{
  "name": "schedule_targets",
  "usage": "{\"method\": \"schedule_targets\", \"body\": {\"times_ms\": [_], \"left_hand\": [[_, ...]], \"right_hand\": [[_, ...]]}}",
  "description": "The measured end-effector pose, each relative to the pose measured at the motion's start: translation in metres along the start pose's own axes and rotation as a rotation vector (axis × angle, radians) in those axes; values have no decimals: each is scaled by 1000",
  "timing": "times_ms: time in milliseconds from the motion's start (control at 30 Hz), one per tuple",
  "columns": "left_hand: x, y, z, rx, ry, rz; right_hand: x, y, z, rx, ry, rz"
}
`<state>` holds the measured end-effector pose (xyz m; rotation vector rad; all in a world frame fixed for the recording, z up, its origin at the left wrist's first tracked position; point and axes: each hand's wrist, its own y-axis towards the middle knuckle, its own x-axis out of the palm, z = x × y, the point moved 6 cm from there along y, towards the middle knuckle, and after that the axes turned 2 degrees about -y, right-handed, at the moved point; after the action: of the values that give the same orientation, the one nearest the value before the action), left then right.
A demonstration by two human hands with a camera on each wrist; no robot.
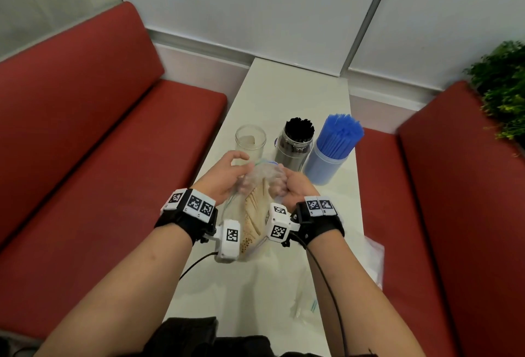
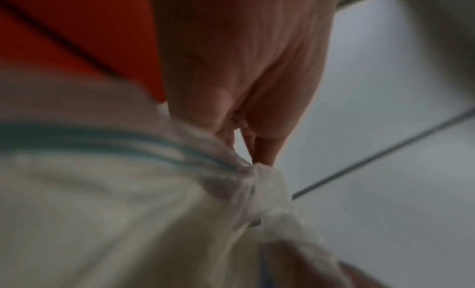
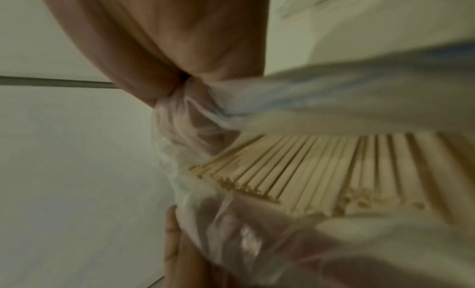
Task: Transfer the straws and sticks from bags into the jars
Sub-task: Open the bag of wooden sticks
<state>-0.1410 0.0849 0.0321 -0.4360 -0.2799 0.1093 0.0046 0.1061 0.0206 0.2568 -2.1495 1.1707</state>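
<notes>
Both hands grip one bag (image 1: 257,186) of sticks (image 1: 255,209) just before the empty jar (image 1: 250,140): left hand (image 1: 227,175) pinches its mouth, right hand (image 1: 289,186) fists its other edge.

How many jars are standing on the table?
3, in a row beyond the hands: a clear jar on the left, a jar of black straws in the middle, a jar of blue straws on the right.

Three jars crowd path just beyond hands: clear jar (image 1: 250,140), black-straw jar (image 1: 295,146), blue-straw jar (image 1: 329,157); far tabletop (image 1: 292,92) open.
</notes>
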Motion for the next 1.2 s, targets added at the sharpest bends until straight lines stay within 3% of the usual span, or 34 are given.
{"method": "schedule_targets", "body": {"times_ms": [100,200,367,500,667,767,833,900,933,1067,1133,1200], "left_hand": [[-1,-3,7,196,441,-34],[10,-5,4,237,844,-126],[13,1,2,333,1211,79],[9,5,0,259,1033,92],[5,9,-12,-16,148,25],[8,9,-21,-135,-163,46],[9,12,-26,-203,-285,68],[9,13,-30,-231,-271,47],[7,13,-32,-224,-225,26],[4,15,-32,-72,200,1],[5,13,-27,-13,429,-20],[12,9,-20,33,653,-139]], "right_hand": [[0,2,6,104,249,-35],[-8,7,6,71,292,43],[-10,-8,12,204,292,-18],[-25,1,14,165,179,7],[-38,9,-12,-333,-484,176],[-25,7,-19,-538,-863,101],[-23,5,-22,-661,-1096,151],[-24,2,-24,-750,-1256,257],[-27,2,-25,-748,-1227,292],[-39,16,-14,-519,-725,296],[-37,19,-13,-537,-763,336],[-31,16,-16,-624,-926,361]]}}
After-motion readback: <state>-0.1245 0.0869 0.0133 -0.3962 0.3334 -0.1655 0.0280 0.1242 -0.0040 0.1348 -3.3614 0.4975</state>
